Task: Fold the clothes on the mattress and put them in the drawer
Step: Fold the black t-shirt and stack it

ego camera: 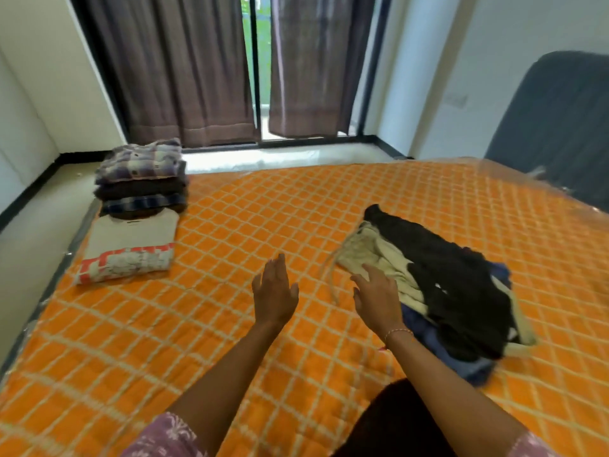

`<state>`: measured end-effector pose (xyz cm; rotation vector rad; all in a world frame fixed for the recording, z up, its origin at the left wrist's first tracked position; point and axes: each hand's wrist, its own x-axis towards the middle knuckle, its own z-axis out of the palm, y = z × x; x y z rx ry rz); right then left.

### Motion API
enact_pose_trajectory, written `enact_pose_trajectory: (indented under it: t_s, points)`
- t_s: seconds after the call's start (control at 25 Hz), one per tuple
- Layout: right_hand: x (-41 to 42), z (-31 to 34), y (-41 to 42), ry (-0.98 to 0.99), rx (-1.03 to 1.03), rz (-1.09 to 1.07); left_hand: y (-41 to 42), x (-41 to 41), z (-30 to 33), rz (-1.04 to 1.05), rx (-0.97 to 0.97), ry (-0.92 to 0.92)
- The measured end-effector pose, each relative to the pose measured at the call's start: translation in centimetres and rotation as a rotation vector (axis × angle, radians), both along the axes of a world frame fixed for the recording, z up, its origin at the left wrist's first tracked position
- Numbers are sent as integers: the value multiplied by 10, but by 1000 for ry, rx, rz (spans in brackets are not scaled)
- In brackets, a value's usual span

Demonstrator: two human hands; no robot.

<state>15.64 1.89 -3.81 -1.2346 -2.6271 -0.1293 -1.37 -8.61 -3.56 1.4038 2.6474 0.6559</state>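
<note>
Nothing is gripped by either hand: the left hand [275, 293] is held flat above the orange quilted mattress [230, 324] with fingers straight, and the right hand [375, 300] is spread, its fingertips at the edge of the unfolded clothes pile [438, 288]. This pile, with a black garment [461, 278] over a cream garment [379, 255] and blue fabric [425, 331], is located on the mattress's right half. A stack of folded clothes [141, 179] is positioned at the far left corner, with a folded cream shirt [131, 249] touching it in front. Brown curtains [171, 67] are hung behind, and a grey chair [557, 120] is seen at far right.
</note>
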Motion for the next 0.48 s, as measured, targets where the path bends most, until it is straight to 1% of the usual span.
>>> enact_pose_trajectory:
  t_s: [0.16, 0.24, 0.32, 0.4, 0.44, 0.48]
  points:
    - [76, -14, 59, -58, 29, -121, 62, 71, -18, -223, -46, 49]
    - [109, -18, 91, -75, 45, -233, 98, 99, -19, -348, 26, 94]
    - [141, -26, 128, -36, 11, -400, 136, 125, -19, -453, 107, 143]
    - [161, -30, 158, 61, -156, -603, 161, 142, -22, -510, 56, 69]
    - [163, -32, 168, 136, -243, -676, 168, 146, -28, -512, 29, 6]
    - [161, -34, 175, 234, -284, -714, 171, 147, -36, -498, 35, -68]
